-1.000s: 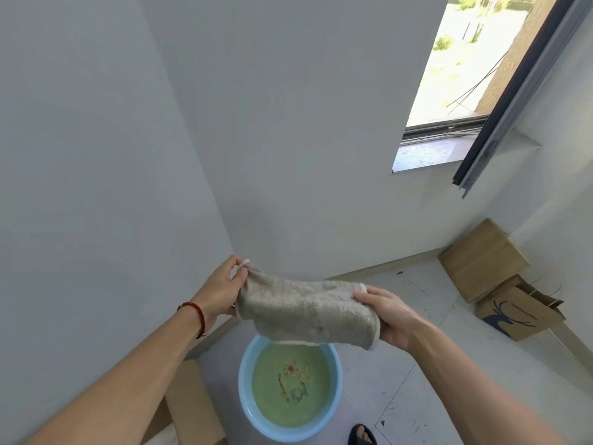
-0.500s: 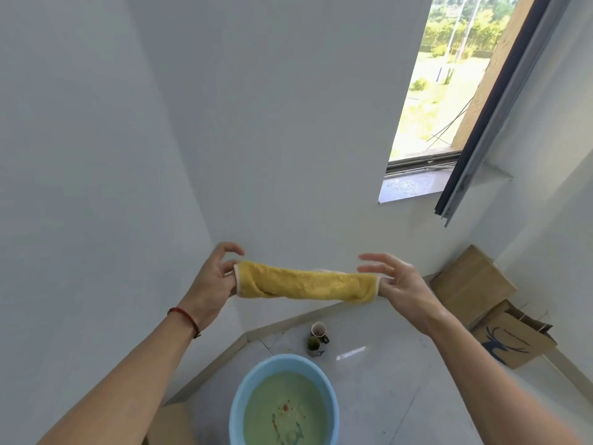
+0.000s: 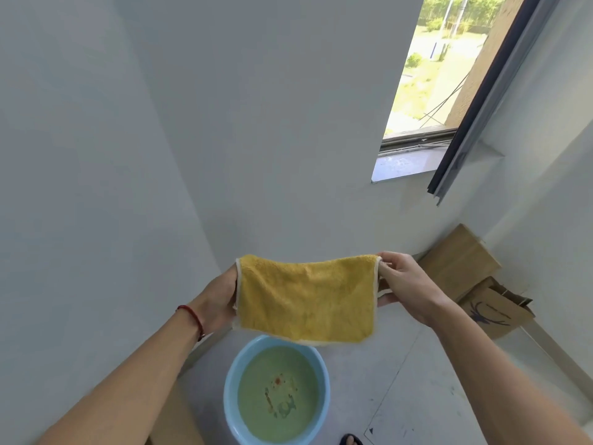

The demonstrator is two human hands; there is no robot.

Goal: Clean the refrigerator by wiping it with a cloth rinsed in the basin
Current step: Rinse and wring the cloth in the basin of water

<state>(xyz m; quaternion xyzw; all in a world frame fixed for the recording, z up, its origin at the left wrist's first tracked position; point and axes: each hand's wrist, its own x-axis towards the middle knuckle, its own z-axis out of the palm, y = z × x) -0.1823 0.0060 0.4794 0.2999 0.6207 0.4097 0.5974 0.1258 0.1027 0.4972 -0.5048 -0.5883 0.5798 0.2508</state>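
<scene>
unrolled now, cloth [image 3: 306, 300] hangs flat where it was a tight roll. my left hand [image 3: 221, 298] and right hand [image 3: 402, 284] each pinch an upper corner, above the basin [image 3: 276, 393].

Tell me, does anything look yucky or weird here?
Yes. The water in the blue basin on the floor looks murky green, with reddish and dark bits showing in it. The yellow cloth held above it looks whole.

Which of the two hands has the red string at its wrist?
The left hand, gripping the yellow cloth's left edge; a red string circles that wrist. The right hand, pinching the right edge, has a bare wrist.
</scene>
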